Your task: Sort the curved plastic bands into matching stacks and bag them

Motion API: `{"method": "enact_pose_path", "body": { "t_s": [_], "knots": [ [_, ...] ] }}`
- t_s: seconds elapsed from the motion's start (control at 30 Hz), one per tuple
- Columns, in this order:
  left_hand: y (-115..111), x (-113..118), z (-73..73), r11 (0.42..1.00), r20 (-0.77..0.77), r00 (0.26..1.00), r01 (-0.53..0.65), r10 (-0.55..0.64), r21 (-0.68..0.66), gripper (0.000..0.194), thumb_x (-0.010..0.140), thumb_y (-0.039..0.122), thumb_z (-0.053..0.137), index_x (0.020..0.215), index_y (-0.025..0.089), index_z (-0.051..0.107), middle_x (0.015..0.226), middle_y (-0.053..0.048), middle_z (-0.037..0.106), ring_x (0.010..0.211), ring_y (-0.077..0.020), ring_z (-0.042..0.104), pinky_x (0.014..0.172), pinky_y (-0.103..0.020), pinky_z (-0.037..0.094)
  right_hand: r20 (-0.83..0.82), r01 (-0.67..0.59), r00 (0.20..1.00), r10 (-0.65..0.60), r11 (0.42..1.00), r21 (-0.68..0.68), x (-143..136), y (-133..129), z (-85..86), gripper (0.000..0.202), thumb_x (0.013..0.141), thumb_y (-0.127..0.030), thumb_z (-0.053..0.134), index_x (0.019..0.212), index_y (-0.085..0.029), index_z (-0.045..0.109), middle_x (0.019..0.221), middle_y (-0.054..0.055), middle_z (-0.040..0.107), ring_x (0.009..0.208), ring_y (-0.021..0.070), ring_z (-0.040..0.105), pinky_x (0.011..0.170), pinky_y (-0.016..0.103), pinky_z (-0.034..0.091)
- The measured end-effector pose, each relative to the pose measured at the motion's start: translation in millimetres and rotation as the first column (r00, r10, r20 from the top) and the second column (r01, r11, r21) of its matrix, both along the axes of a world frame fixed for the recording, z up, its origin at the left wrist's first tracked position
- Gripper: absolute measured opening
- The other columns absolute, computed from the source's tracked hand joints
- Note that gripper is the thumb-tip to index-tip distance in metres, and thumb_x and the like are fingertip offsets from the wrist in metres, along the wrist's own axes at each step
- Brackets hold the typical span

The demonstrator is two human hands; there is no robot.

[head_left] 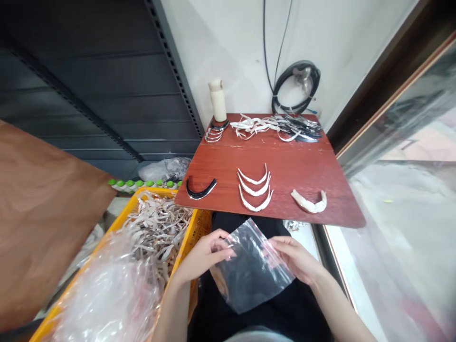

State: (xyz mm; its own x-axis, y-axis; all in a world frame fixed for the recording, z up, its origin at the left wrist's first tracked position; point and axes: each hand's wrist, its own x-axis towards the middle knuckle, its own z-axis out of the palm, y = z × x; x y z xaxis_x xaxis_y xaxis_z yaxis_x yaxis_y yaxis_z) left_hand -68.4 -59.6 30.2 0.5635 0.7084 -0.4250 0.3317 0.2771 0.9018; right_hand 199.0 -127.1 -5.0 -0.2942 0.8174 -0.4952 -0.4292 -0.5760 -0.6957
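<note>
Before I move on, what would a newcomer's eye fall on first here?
Probably the clear plastic bag held between the left hand and right hand, in front of the reddish-brown board. Next, three white curved strips in a column on that board. Then the yellow plastic crate at left, holding pale strips.

Head cam looked fwd & down, near to L hand [213,251] & R hand [296,256] at lower ctr; red board [285,164] lay mid-frame, wall [228,42] farther, upper ctr.

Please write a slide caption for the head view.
Left hand and right hand hold a clear bag before a red table bearing curved pieces.
</note>
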Motion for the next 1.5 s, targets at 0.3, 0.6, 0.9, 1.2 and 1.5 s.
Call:
{"method": "enact_pose_path", "body": {
  "t_s": [0.3, 0.6, 0.9, 1.2, 1.5],
  "knots": [
    [5, 32, 6.9, 0.878, -0.28, 0.956, 0.059, 0.088, 0.476, 0.033, 0.081, 0.032, 0.067, 0.113, 0.025, 0.061, 0.093, 0.0, 0.069, 0.093, -0.0191, 0.064, 0.088, -0.033, 0.049, 0.149, 0.058, 0.987, -0.065, 0.997, 0.052, 8, -14, 7.6, 0.033, 0.071, -0.048, 0.082, 0.078, -0.016, 0.077, 0.073, 0.004, 0.072, 0.062, 0.0119, 0.063, 0.061, 0.024, 0.051],
    [-58, 96, 25.7, 0.811, -0.355, 0.922, 0.087, 0.155, 0.579, 0.025, 0.089, 0.051, 0.056, 0.091, 0.026, 0.053, 0.072, 0.003, 0.062, 0.064, -0.0165, 0.062, 0.06, -0.026, 0.046, 0.319, 0.149, 0.92, -0.228, 0.956, 0.254, 0, -28, 18.7, 0.025, 0.072, -0.04, 0.082, 0.07, -0.018, 0.071, 0.064, 0.001, 0.068, 0.06, 0.0129, 0.059, 0.061, 0.025, 0.047],
    [-46, 105, 21.4, 0.913, -0.233, 0.972, 0.124, -0.033, 0.388, 0.03, 0.097, 0.044, 0.046, 0.08, 0.024, 0.06, 0.076, 0.001, 0.067, 0.068, -0.0148, 0.062, 0.062, -0.023, 0.043, 0.436, 0.079, 0.868, -0.236, 0.934, 0.349, -3, -36, 12.9, 0.025, 0.075, -0.034, 0.079, 0.064, -0.018, 0.064, 0.064, -0.001, 0.066, 0.062, 0.0131, 0.058, 0.059, 0.024, 0.044],
    [-44, 105, -4.6, 0.937, -0.122, 0.991, -0.014, 0.06, 0.349, 0.029, 0.1, 0.04, 0.04, 0.102, 0.024, 0.064, 0.089, -0.001, 0.07, 0.07, -0.0138, 0.069, 0.068, -0.024, 0.053, 0.461, 0.12, 0.845, -0.272, 0.935, 0.333, 17, -36, 6.1, 0.027, 0.089, -0.043, 0.066, 0.079, -0.019, 0.061, 0.073, 0.0, 0.066, 0.071, 0.014, 0.061, 0.069, 0.026, 0.048],
    [-57, 116, -8.0, 0.738, -0.241, 0.968, 0.108, 0.076, 0.666, 0.026, 0.098, 0.017, 0.034, 0.114, 0.025, 0.053, 0.137, -0.009, 0.058, 0.088, -0.0149, 0.073, 0.074, -0.029, 0.058, 0.48, 0.375, 0.69, -0.542, 0.834, 0.404, 5, -45, -13.8, 0.028, 0.086, -0.041, 0.069, 0.081, -0.022, 0.049, 0.071, -0.001, 0.063, 0.063, 0.0141, 0.059, 0.059, 0.025, 0.047]
  ]
}}
